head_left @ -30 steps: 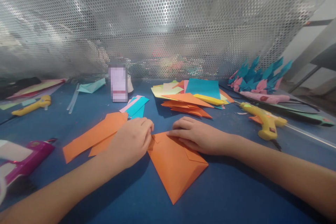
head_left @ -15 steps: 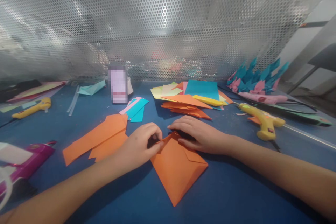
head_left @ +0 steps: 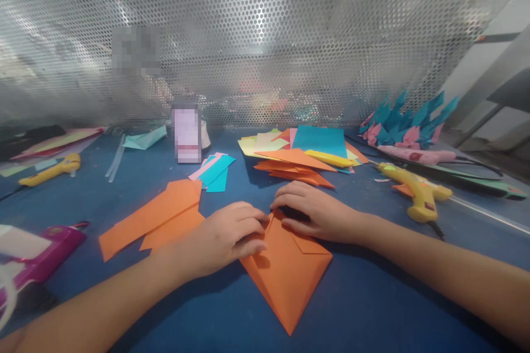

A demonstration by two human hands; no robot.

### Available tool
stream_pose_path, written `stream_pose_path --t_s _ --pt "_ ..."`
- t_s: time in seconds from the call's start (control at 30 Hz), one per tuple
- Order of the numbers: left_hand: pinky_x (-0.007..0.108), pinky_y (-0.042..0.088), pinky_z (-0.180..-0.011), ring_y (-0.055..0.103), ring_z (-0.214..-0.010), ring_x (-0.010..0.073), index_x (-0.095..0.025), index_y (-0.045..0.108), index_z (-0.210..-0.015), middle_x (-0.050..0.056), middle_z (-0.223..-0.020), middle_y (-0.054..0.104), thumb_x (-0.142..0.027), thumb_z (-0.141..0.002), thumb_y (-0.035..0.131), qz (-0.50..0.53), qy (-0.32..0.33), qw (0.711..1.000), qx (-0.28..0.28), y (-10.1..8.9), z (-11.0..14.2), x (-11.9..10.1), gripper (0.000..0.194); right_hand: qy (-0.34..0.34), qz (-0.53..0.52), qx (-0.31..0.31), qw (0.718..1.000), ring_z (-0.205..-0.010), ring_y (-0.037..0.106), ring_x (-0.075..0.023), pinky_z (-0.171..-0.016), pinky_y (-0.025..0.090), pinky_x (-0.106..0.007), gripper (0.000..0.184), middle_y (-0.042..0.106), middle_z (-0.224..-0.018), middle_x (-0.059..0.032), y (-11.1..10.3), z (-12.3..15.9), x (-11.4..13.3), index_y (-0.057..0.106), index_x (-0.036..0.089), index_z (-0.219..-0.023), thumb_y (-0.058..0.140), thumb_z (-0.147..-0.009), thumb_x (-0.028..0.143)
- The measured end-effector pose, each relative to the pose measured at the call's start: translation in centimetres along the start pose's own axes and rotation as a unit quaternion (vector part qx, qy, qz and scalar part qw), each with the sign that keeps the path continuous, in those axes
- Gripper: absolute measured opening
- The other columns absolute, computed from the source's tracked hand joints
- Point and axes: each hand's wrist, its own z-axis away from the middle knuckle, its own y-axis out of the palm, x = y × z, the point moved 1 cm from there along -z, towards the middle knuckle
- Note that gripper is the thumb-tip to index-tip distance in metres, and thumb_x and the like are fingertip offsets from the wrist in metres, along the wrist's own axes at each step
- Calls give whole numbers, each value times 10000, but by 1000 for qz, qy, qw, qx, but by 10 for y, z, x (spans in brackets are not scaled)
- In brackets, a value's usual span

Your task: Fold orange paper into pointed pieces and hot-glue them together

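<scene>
A folded sheet of orange paper (head_left: pixel 290 281) lies on the table in front of me, one corner pointing towards me and a folded flap on its right side. My left hand (head_left: pixel 234 237) is on its upper left edge, thumb and fingers bent over the fold. At the top corner, my right hand (head_left: pixel 317 212) holds the paper with curled fingers and the thumb on its surface. Part of the top corner is hidden under the fingers. Left of it, beside my left forearm, are more orange paper pieces (head_left: pixel 161 218).
Beyond my hands sits a stack of coloured paper (head_left: pixel 318 140) with a yellow cutter (head_left: pixel 329 158) on it. A yellow glue gun (head_left: pixel 418 190) lies at right, near blue and pink folded paper pieces (head_left: pixel 408 121). Blue strips (head_left: pixel 217 174) lie left of centre; a magenta device (head_left: pixel 53 251) is at far left.
The orange paper's near corner has swung a little to the right and towards me. My left hand has shifted right, its fingers now laid over the upper left edge. My right hand barely moved.
</scene>
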Motion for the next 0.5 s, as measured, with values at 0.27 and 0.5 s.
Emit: stream_pose_path --t_s 0.27,0.5 --pt "315 432 -897 501 -1054 190 -182 548 -858 38 -1223 584 -245 -977 360 -14 -60 996 63 -5 -5 -7 231 24 3 1 1000 -939 521 -192 -833 441 -325 143 584 -980 -69 0 -1 1 559 173 -971 559 -833 208" --pt "404 349 -993 402 -1202 230 -210 531 -941 19 -1338 508 -268 -975 361 -56 -88 991 80 -8 -7 -15 183 39 8 -7 999 -908 523 -196 -804 444 -326 156 585 -948 -62 2 0 2 539 172 -963 569 -814 204"
